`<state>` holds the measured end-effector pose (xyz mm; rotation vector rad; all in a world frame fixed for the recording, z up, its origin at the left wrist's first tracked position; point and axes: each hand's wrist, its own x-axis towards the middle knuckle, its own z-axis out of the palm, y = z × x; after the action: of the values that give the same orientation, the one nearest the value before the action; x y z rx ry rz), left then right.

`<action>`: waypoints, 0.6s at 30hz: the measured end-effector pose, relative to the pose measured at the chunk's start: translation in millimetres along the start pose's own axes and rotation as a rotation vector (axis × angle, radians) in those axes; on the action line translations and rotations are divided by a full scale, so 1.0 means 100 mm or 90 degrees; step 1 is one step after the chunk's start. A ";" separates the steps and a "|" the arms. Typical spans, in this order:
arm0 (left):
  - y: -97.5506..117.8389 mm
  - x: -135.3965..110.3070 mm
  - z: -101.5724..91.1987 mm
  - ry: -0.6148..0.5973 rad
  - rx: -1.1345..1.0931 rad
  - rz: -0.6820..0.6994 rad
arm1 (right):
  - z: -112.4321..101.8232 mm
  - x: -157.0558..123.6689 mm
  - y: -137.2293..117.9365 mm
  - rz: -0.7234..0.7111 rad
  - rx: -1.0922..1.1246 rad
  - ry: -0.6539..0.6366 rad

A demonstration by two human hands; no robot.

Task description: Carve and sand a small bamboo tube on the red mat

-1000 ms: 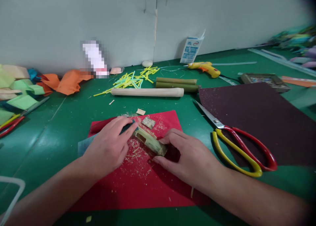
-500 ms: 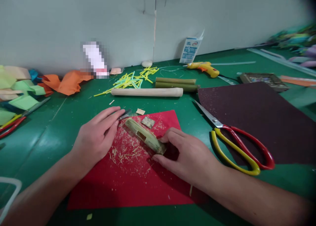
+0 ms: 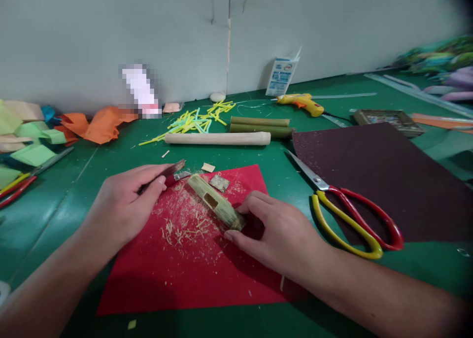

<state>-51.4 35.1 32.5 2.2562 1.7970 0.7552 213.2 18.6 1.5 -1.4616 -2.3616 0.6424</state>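
At nine o'clock, well apart from the work, you have a pair of scissors with red and yellow handles point(image 3: 51, 161) beside folded coloured paper point(image 3: 35, 151). Your left hand point(image 3: 123, 200) has its thumb and fingers closed on a dark, narrow, flat strip point(image 3: 172, 169), apparently gripped by its edges. A grey metal blade with a red handle point(image 3: 181, 176) lies just beside your thumb; whether you also grip it cannot be told. The smooth red rectangular sheet point(image 3: 166, 284) beneath bears loose pale shavings point(image 3: 185, 229), presumably to catch debris off the green table point(image 3: 123, 153). The short green bamboo tube with a rectangular cut-out point(image 3: 220, 206), hub of these clock readings, slants from ten to four o'clock, its opening uppermost, which leaves the cut edges exposed to you. Your right hand point(image 3: 284, 229) pinches its four-o'clock end between thumb and fingers, probably to steady it while keeping clear of the opening. At three o'clock lie large red-and-yellow-handled scissors point(image 3: 325, 184), partly on a dark brown sheet point(image 3: 369, 175), loops towards you, likely for easy reach.
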 end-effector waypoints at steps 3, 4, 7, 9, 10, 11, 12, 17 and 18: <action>0.11 -0.02 0.07 -0.002 0.067 0.119 | 0.00 -0.01 0.00 -0.005 -0.006 0.009; 0.14 -0.03 0.09 -0.010 0.087 0.142 | 0.00 -0.01 0.00 -0.006 -0.007 0.013; 0.20 -0.06 0.18 -0.023 0.140 0.197 | 0.00 -0.01 0.00 -0.005 -0.009 0.018; 0.24 -0.08 0.25 -0.032 0.158 0.237 | 0.00 0.00 -0.01 -0.006 -0.007 0.019; 0.25 -0.08 0.29 -0.036 0.163 0.262 | 0.00 0.00 -0.01 -0.007 -0.006 0.021; 0.27 -0.09 0.32 -0.038 0.166 0.290 | 0.00 0.00 -0.01 -0.008 -0.007 0.022; 0.28 -0.09 0.34 -0.037 0.170 0.317 | 0.00 0.00 -0.01 -0.009 -0.009 0.025; 0.24 -0.03 0.40 -0.012 0.227 0.371 | 0.01 0.00 -0.02 -0.010 -0.016 0.036; 0.23 -0.02 0.40 -0.011 0.243 0.364 | 0.01 0.00 -0.01 -0.010 -0.013 0.036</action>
<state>-12.4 34.8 7.5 3.0769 1.3764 0.4865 211.7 17.4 1.1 -1.4494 -2.3415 0.5668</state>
